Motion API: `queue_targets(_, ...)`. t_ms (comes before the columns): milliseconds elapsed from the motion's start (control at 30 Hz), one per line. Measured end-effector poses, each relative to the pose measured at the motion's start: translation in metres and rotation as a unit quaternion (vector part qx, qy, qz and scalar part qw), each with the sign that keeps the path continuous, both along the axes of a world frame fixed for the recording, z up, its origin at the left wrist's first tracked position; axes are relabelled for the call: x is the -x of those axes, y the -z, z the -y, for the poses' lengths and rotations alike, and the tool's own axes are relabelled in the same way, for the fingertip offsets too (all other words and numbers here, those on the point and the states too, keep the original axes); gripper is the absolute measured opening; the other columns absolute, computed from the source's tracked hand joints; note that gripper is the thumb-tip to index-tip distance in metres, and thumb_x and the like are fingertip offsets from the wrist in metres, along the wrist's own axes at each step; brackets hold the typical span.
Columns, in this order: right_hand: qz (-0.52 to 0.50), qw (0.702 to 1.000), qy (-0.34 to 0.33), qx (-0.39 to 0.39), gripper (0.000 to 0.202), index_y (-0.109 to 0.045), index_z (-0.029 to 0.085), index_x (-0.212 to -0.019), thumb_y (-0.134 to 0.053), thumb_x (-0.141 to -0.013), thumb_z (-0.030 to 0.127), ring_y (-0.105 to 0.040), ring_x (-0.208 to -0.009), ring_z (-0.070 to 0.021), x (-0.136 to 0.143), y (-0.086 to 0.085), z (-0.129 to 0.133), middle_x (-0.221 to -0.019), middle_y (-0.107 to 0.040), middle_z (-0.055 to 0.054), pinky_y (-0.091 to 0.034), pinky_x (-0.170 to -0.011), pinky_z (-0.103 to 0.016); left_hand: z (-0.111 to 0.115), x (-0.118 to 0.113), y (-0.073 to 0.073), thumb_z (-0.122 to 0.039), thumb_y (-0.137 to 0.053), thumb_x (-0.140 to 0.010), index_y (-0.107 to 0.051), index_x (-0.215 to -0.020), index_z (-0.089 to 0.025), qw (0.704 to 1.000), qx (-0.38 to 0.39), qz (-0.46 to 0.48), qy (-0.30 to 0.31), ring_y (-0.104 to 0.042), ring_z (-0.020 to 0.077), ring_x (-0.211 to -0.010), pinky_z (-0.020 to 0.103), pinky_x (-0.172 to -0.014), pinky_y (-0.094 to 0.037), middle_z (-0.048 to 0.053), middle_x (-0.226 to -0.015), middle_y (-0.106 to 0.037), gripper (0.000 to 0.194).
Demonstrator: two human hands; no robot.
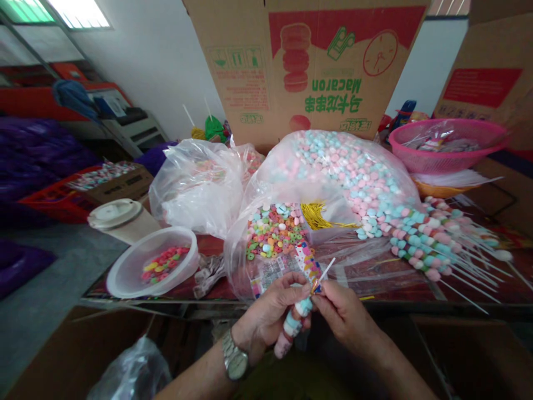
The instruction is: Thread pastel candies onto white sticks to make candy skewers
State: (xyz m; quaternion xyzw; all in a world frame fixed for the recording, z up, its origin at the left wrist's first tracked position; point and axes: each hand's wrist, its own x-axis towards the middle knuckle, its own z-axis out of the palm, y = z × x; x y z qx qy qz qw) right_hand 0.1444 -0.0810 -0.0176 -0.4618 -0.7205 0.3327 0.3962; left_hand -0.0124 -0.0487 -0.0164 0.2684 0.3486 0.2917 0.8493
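A marshmallow candy skewer (pixel 293 323) in pink, white and pale blue hangs tilted between my hands. My left hand (pixel 266 314) is closed around it, just below the gathered neck of its clear wrapper. The wrapper's printed top (pixel 308 261), coloured and patterned, fans out above my fingers beside the white stick (pixel 328 269). My right hand (pixel 347 311) pinches at the neck, where a bit of gold twist tie (pixel 315 285) shows; the fingertips partly hide it. Beyond my hands lies a bunch of gold twist ties (pixel 315 214).
Ring candies (pixel 275 230) and a big bag of marshmallows (pixel 333 161) cover the table's middle. Finished-looking skewers (pixel 433 239) are heaped at right, below a pink basket (pixel 445 158). At left stand a plastic bowl (pixel 120 272) and a lidded cup (pixel 125 219). A Macaron carton (pixel 250 66) rises behind.
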Motion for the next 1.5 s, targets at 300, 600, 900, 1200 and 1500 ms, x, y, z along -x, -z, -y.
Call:
queue_targets(300, 0.164, 0.919, 0.112, -0.340, 0.017, -0.050, 0.018, -0.075, -0.040, -0.086, 0.010, -0.049, -0.062, -0.0173, 0.022, -0.028, 0.004, -0.063, -0.053, -0.003, -0.035, -0.058, -0.029, 0.000, 0.033, -0.033, -0.059, -0.057, -0.077, -0.040, -0.129, -0.020, 0.963, -0.141, -0.225, -0.051, -0.059, 0.0147, -0.052, 0.023, -0.049, -0.044, 0.000, -0.066, -0.063, 0.067)
queue_targets(600, 0.091, 0.988, 0.035, -0.120, 0.024, -0.040, 0.020, -0.061, -0.038, -0.083, 0.012, -0.047, -0.054, -0.0111, 0.054, -0.037, -0.010, -0.057, -0.050, 0.002, -0.027, -0.051, -0.024, -0.001, 0.092, -0.070, -0.067, -0.021, -0.086, -0.076, -0.074, -0.017, 0.981, -0.183, 0.063, -0.019, -0.065, 0.0207, -0.060, 0.043, -0.085, -0.045, 0.008, -0.064, -0.071, 0.075)
queue_targets(900, 0.179, 0.964, 0.040, -0.194, 0.017, -0.050, 0.018, -0.064, -0.041, -0.078, 0.013, -0.050, -0.056, -0.0137, 0.061, -0.031, -0.003, -0.060, -0.056, -0.001, -0.026, -0.052, -0.027, 0.007, 0.076, -0.066, -0.069, -0.023, -0.085, -0.075, -0.074, -0.016, 0.982, -0.147, 0.122, 0.008, -0.069, 0.0240, -0.069, 0.032, -0.063, -0.053, 0.011, -0.074, -0.074, 0.076)
queue_targets(1200, 0.096, 0.994, -0.046, -0.030, 0.016, -0.048, 0.018, -0.055, -0.046, -0.070, 0.013, -0.046, -0.048, -0.0107, 0.079, -0.033, 0.003, -0.052, -0.056, 0.001, -0.022, -0.046, -0.025, 0.004, 0.093, -0.085, -0.068, -0.025, -0.085, -0.072, -0.095, -0.026, 0.972, -0.219, 0.090, 0.009, -0.066, 0.0151, -0.056, 0.025, -0.059, -0.053, 0.000, -0.062, -0.072, 0.064)
queue_targets(1500, 0.010, 0.996, 0.088, -0.008, 0.013, -0.047, 0.019, -0.065, -0.045, -0.077, 0.016, -0.049, -0.054, -0.0130, 0.080, -0.030, 0.007, -0.059, -0.055, -0.001, -0.030, -0.052, -0.025, 0.024, 0.061, -0.063, -0.042, -0.066, -0.074, -0.073, -0.087, -0.021, 0.970, -0.125, -0.208, -0.004, -0.062, 0.0256, -0.097, 0.034, -0.090, -0.047, 0.004, -0.090, -0.073, 0.025)
